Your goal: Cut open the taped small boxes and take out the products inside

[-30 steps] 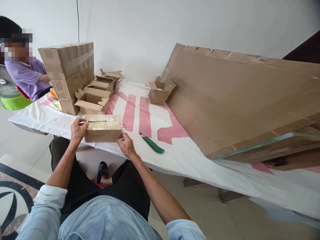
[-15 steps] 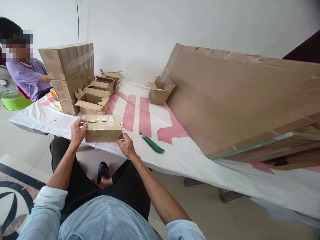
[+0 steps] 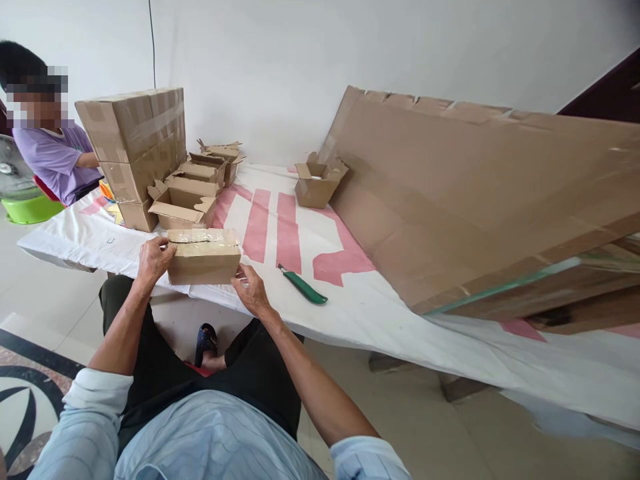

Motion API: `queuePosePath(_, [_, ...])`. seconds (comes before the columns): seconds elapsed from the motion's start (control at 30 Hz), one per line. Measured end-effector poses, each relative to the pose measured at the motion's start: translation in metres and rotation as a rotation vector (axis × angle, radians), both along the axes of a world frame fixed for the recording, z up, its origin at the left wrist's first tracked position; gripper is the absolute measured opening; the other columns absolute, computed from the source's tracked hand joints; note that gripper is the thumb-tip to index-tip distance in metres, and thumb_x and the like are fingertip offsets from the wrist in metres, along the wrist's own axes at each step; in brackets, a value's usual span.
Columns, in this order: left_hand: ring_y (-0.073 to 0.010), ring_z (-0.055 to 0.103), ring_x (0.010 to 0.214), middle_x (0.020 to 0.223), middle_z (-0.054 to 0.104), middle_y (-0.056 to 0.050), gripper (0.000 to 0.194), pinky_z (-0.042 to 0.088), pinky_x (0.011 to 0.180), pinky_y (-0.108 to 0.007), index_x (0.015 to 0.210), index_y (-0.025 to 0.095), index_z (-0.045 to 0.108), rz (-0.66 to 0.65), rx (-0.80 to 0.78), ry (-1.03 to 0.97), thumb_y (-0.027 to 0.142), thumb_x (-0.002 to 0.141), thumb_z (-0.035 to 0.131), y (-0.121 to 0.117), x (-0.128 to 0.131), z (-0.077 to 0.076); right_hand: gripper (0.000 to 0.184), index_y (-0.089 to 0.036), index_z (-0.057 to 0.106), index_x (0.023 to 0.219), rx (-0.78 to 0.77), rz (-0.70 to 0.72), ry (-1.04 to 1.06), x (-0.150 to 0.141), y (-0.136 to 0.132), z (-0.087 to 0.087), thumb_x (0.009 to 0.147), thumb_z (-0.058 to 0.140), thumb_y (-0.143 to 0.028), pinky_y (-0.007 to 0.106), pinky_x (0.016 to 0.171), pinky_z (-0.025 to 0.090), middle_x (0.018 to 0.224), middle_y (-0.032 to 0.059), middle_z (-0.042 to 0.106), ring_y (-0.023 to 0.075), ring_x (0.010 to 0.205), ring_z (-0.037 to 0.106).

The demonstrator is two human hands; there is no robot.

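A small cardboard box (image 3: 204, 265) rests at the near edge of the cloth-covered table, its top flaps closed and shiny with clear tape. A dark gap runs along part of the top seam. My left hand (image 3: 155, 259) grips the box's left end, thumb and fingers closed at the upper corner. At the lower right corner, the fingers of my right hand (image 3: 251, 289) pinch the box. To the right of that hand lies a green utility knife (image 3: 303, 285) on the cloth, its tip pointing away to the left.
Stacked taped boxes (image 3: 143, 133) stand at the left, with open small boxes (image 3: 183, 207) beside them. Another open box (image 3: 318, 190) sits near the wall. A large cardboard carton (image 3: 470, 200) fills the right of the table (image 3: 370, 320). A person (image 3: 57, 157) sits at the far left.
Both hands keep their hold on the box, which stays in nearly the same place. The whole view has shifted slightly.
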State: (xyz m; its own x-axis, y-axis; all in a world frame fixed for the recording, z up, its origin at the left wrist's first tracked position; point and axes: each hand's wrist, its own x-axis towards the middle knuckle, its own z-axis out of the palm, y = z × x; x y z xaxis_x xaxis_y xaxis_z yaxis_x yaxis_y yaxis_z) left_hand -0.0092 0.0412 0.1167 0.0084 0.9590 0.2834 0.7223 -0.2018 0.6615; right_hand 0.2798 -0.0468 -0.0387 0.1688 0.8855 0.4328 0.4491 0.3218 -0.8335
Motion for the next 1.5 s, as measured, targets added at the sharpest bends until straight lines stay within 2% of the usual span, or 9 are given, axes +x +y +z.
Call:
queuePosePath(0.23, [-0.0347, 0.084, 0.101, 0.104, 0.091, -0.012, 0.026, 0.063, 0.099, -0.042, 0.1, 0.022, 0.091, -0.01, 0.067, 0.089, 0.035, 0.086, 0.074, 0.004, -0.004, 0.004, 0.043, -0.022, 0.079, 0.138, -0.019, -0.066, -0.205, 0.032, -0.01, -0.009, 0.099, 0.065, -0.035, 0.051, 0.106, 0.065, 0.126, 0.0144, 0.08, 0.0326, 0.115, 0.076])
queuePosePath(0.37, [-0.0357, 0.082, 0.1, 0.097, 0.09, -0.012, 0.019, 0.062, 0.097, -0.042, 0.092, 0.024, 0.09, -0.025, 0.083, 0.156, 0.035, 0.082, 0.078, 0.009, -0.007, 0.01, 0.032, -0.018, 0.082, 0.123, -0.075, -0.238, -0.467, 0.073, -0.024, -0.014, 0.101, 0.062, -0.03, 0.055, 0.114, 0.058, 0.123, 0.0193, 0.079, 0.0374, 0.122, 0.069])
queuePosePath(0.57, [-0.0382, 0.081, 0.097, 0.089, 0.086, -0.014, 0.013, 0.061, 0.093, -0.044, 0.082, 0.024, 0.087, -0.045, 0.047, 0.268, 0.034, 0.081, 0.078, 0.015, -0.004, 0.017, 0.035, -0.015, 0.081, 0.129, -0.275, -0.453, -0.737, 0.121, -0.048, -0.011, 0.103, 0.063, -0.029, 0.05, 0.107, 0.052, 0.131, 0.0215, 0.076, 0.0393, 0.125, 0.064])
queuePosePath(0.8, [-0.0387, 0.082, 0.101, 0.099, 0.089, -0.015, 0.016, 0.061, 0.095, -0.044, 0.09, 0.025, 0.087, -0.032, 0.083, 0.314, 0.028, 0.085, 0.072, 0.015, -0.007, 0.012, 0.039, -0.016, 0.077, 0.137, -0.345, -0.585, -0.766, 0.133, -0.059, -0.004, 0.104, 0.064, -0.03, 0.052, 0.103, 0.049, 0.132, 0.0238, 0.074, 0.0417, 0.127, 0.061])
queuePosePath(1.0, [-0.0381, 0.083, 0.103, 0.102, 0.09, -0.015, 0.02, 0.062, 0.096, -0.043, 0.093, 0.025, 0.087, -0.041, 0.088, 0.303, 0.025, 0.084, 0.069, 0.015, -0.012, 0.013, 0.033, -0.014, 0.079, 0.131, -0.46, -0.608, -0.744, 0.147, -0.057, 0.002, 0.106, 0.061, -0.027, 0.056, 0.106, 0.05, 0.137, 0.0287, 0.072, 0.0449, 0.132, 0.062])
queuePosePath(1.17, [-0.039, 0.083, 0.102, 0.101, 0.09, -0.015, 0.017, 0.061, 0.094, -0.043, 0.088, 0.026, 0.086, -0.042, 0.085, 0.318, 0.024, 0.084, 0.069, 0.015, -0.01, 0.015, 0.029, -0.014, 0.079, 0.121, -0.455, -0.589, -0.642, 0.159, -0.054, 0.0, 0.103, 0.059, -0.023, 0.057, 0.103, 0.052, 0.126, 0.0292, 0.074, 0.0446, 0.124, 0.065])
queuePosePath(1.27, [-0.0396, 0.083, 0.101, 0.097, 0.089, -0.015, 0.016, 0.061, 0.094, -0.044, 0.085, 0.027, 0.085, -0.036, 0.079, 0.32, 0.024, 0.082, 0.07, 0.016, -0.009, 0.016, 0.03, -0.016, 0.076, 0.116, -0.373, -0.59, -0.418, 0.15, -0.047, 0.005, 0.104, 0.055, -0.033, 0.051, 0.097, 0.055, 0.119, 0.0237, 0.075, 0.0393, 0.111, 0.068])
queuePosePath(1.37, [-0.0408, 0.082, 0.099, 0.093, 0.087, -0.016, 0.016, 0.061, 0.093, -0.045, 0.083, 0.026, 0.086, -0.023, 0.066, 0.346, 0.025, 0.08, 0.07, 0.018, -0.008, 0.017, 0.039, -0.022, 0.072, 0.108, -0.232, -0.51, -0.062, 0.12, -0.034, 0.018, 0.107, 0.05, -0.054, 0.045, 0.085, 0.057, 0.098, 0.0123, 0.074, 0.0325, 0.092, 0.067])
queuePosePath(1.5, [-0.039, 0.081, 0.093, 0.083, 0.084, -0.014, 0.014, 0.061, 0.088, -0.043, 0.078, 0.027, 0.084, -0.031, 0.087, 0.371, 0.028, 0.077, 0.07, 0.021, -0.008, 0.018, 0.049, -0.026, 0.067, 0.104, -0.167, -0.226, 0.316, 0.061, -0.008, 0.046, 0.103, 0.059, -0.074, 0.035, 0.058, 0.047, 0.07, -0.0025, 0.059, 0.022, 0.061, 0.054])
